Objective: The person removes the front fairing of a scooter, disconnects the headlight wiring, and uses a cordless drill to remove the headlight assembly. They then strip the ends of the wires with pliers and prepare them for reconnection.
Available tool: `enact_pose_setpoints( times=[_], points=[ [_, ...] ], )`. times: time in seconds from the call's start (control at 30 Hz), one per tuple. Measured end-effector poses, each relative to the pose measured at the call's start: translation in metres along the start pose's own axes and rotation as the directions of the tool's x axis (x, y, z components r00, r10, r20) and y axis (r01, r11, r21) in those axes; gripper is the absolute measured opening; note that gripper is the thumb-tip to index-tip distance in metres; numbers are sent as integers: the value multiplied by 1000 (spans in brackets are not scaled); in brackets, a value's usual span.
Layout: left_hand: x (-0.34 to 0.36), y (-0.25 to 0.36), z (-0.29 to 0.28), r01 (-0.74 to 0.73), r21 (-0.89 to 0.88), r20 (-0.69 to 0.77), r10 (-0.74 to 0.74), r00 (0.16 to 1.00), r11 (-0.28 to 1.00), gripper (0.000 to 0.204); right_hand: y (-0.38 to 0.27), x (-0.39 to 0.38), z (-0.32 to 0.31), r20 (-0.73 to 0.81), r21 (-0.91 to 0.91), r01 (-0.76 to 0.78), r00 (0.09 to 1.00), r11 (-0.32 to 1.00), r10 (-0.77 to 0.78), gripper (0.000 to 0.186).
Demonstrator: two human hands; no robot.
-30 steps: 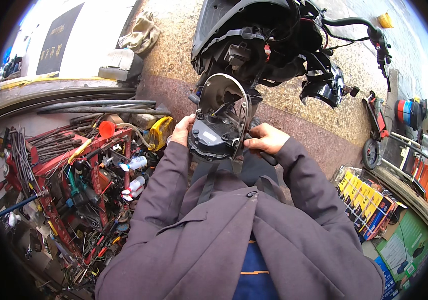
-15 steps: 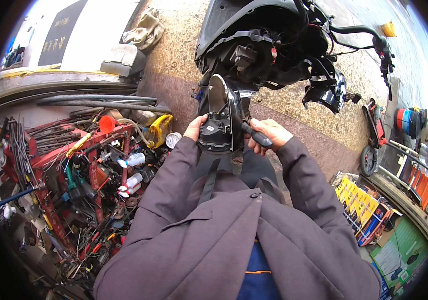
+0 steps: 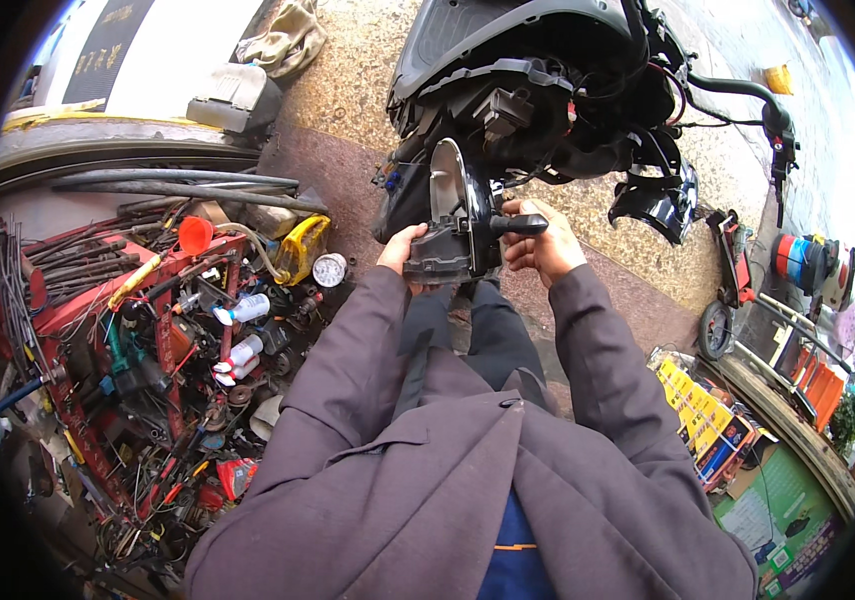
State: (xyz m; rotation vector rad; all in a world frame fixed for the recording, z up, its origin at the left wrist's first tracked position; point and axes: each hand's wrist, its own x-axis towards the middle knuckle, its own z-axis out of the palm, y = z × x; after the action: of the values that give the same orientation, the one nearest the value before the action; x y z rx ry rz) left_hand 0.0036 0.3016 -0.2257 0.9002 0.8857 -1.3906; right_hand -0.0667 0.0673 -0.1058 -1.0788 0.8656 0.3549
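Head view: our left grip point(image 3: 403, 250) is clasping the black housing point(image 3: 440, 254) near the vehicle point(image 3: 483, 45), our right grip point(image 3: 543, 243) resting wide and slack at the black handle point(image 3: 525, 224); we're risking a slip if the housing twists.

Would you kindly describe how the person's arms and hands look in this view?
The left hand and right hand wear no gloves. Long, plain sleeves in dark purplish-grey cloth, matching the jacket, cover both arms down to about the wrists.
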Motion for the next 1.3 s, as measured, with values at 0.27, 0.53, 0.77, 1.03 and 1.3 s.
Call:
enact_pose_setpoints(
  times=[0.27, 0.53, 0.77, 1.03, 1.3],
  points=[
    [-12, 1, 6, 4, -111, 12, -3, 1000, 994, 44, 3, 8, 5, 181, -102, 116, 979, 988, -96, 31],
    [-11, -11, 1, -144, -183, 0, 147, 989, 973, 48, 15, 9, 0, 254, -176, 148, 962, 973, -101, 37],
    [-8, -24, -5, -238, -312, -62, 231, 971, 920, 46, 35, 20, -26, 135, -146, 133, 984, 980, -113, 48],
    [-18, -35, 18, -266, -286, -73, 256, 964, 921, 60, 86, 9, -29, 229, -396, 439, 898, 806, -377, 51],
    [-13, -33, 11, -181, -153, -116, 164, 980, 972, 67, 90, -9, -26, 216, -273, 507, 861, 818, -461, 46]
  ],
)
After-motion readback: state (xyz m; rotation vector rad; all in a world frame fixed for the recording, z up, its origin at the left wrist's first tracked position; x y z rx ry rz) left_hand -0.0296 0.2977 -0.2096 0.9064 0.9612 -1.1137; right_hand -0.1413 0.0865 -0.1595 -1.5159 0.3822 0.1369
